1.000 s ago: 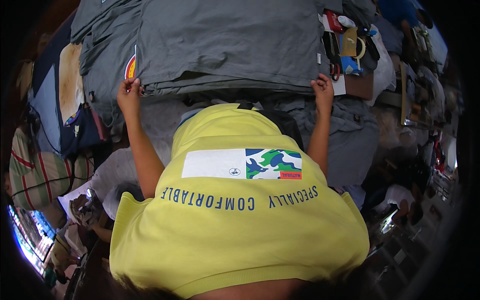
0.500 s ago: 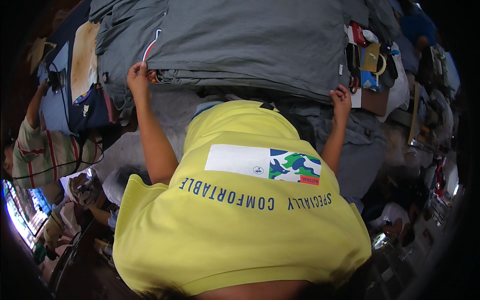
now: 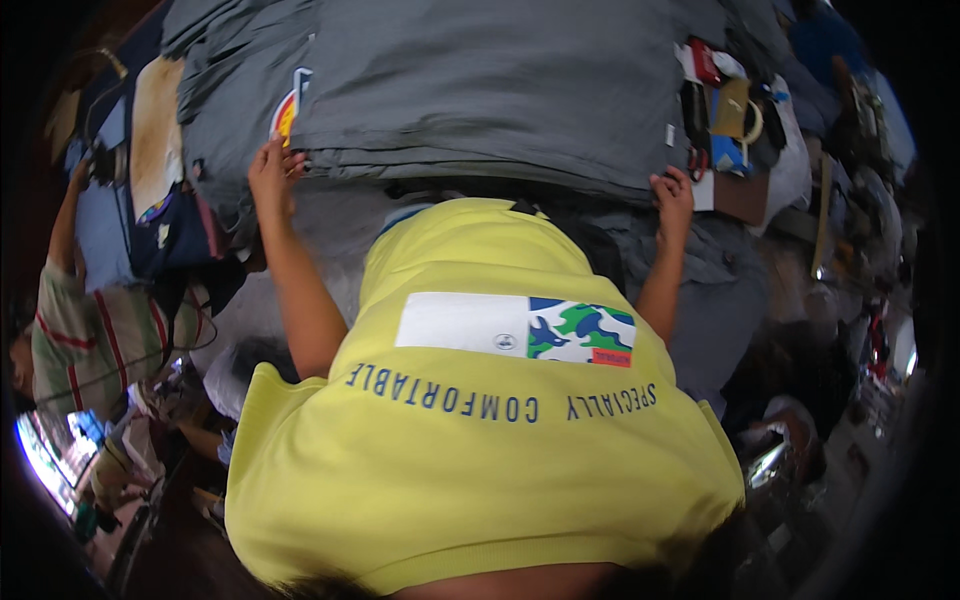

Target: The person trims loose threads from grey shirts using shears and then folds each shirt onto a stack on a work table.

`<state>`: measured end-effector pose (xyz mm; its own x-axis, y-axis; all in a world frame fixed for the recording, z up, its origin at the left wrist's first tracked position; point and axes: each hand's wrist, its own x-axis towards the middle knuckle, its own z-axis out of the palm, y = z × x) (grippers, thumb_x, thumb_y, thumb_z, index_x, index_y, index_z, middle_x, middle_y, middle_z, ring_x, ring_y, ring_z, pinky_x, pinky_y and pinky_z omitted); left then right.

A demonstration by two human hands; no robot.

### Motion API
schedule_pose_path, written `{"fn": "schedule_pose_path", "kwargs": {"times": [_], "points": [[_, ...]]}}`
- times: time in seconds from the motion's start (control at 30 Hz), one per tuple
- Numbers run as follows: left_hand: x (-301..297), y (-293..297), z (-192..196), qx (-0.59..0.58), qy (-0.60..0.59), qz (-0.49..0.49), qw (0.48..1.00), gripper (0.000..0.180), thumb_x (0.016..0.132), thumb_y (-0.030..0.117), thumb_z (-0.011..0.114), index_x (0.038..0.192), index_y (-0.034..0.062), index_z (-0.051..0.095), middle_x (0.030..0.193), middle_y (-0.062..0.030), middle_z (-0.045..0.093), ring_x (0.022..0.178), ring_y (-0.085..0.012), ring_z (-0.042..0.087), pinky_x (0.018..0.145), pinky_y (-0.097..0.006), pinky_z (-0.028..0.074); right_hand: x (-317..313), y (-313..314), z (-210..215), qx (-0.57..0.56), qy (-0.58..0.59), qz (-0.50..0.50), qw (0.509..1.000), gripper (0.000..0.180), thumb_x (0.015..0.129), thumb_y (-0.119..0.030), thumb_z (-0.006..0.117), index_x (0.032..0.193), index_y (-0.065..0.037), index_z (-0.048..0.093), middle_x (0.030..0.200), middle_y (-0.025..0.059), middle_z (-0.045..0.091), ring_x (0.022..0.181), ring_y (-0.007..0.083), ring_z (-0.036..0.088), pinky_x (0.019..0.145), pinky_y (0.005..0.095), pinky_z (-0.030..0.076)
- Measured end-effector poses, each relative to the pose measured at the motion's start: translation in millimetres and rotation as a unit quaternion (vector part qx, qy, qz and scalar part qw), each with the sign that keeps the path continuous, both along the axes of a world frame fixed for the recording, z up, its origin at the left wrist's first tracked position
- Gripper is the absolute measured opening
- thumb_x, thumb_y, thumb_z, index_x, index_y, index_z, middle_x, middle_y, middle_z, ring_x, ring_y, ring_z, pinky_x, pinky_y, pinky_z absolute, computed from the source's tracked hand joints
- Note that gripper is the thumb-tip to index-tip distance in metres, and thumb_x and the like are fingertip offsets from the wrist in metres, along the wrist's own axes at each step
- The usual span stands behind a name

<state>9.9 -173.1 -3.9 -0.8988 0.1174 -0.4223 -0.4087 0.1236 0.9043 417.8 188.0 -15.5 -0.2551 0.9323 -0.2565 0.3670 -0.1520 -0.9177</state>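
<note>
A stack of grey cloth garments (image 3: 480,90) is spread in front of me, with several folded layers along its near edge. At the left end of that edge, my left hand (image 3: 274,180) pinches the cloth between thumb and fingers. Just beyond it, part of a round red, yellow and white print (image 3: 286,115) shows beside the top layer's left edge. My right hand (image 3: 673,196) has its fingers closed on the near right corner of the top grey garment. A small white tag (image 3: 669,134) lies on the cloth near that corner.
On the right lie red-handled scissors (image 3: 697,160), a tape roll (image 3: 752,122) and a brown board (image 3: 740,198). A stained tan board (image 3: 158,130) stands at the left. Further left, a co-worker in a striped shirt (image 3: 100,335) rests a hand by a dark iron-like tool.
More of the round print has come into sight by my left hand. Both hands keep to the cloth's near corners, and the view has shifted slightly.
</note>
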Motion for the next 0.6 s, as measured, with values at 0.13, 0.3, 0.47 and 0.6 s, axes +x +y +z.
{"fn": "schedule_pose_path", "kwargs": {"times": [0.13, 0.3, 0.47, 0.6], "points": [[6, 3, -4, -0.058, -0.003, -0.026, 0.998, 0.029, 0.082, 0.034, 0.059, 0.09, 0.0064, 0.056, 0.072, -0.0017, 0.05, 0.06, -0.0092, 0.053, 0.05, -0.02, 0.041, 1, 7, -1, -0.045, 0.004, -0.031, 0.998, 0.026, 0.085, -0.03, 0.055, 0.1, -0.009, 0.056, 0.076, -0.0039, 0.052, 0.066, 0.0044, 0.047, 0.055, 0.0183, 0.039], [2, 2, -11, -0.06, -0.007, -0.035, 0.998, 0.025, 0.084, 0.031, 0.058, 0.088, 0.0072, 0.055, 0.07, -0.0017, 0.052, 0.06, -0.0081, 0.05, 0.051, -0.02, 0.039, 0, 7, 2, -0.058, 0.044, -0.046, 0.996, 0.03, 0.09, -0.032, 0.044, 0.097, -0.007, 0.058, 0.073, -0.0031, 0.052, 0.062, 0.0051, 0.045, 0.053, 0.0189, 0.037], [5, 8, -4, -0.066, -0.011, -0.031, 0.997, 0.024, 0.084, 0.031, 0.059, 0.086, 0.0076, 0.054, 0.067, -0.0004, 0.052, 0.056, -0.006, 0.047, 0.048, -0.019, 0.036, 3, 9, 2, -0.075, 0.061, -0.041, 0.994, 0.032, 0.091, -0.033, 0.042, 0.097, -0.006, 0.057, 0.073, -0.0026, 0.052, 0.062, 0.0055, 0.045, 0.054, 0.0196, 0.038], [4, 12, 0, -0.138, 0.074, -0.125, 0.98, 0.025, 0.083, 0.034, 0.06, 0.079, 0.0098, 0.054, 0.063, 0.0032, 0.05, 0.048, -0.0032, 0.041, 0.044, -0.017, 0.03, -1, 6, 6, -0.049, 0.028, -0.02, 0.998, 0.02, 0.083, -0.017, 0.058, 0.097, -0.003, 0.054, 0.071, -0.0019, 0.054, 0.061, 0.005, 0.046, 0.053, 0.0189, 0.037]]}}
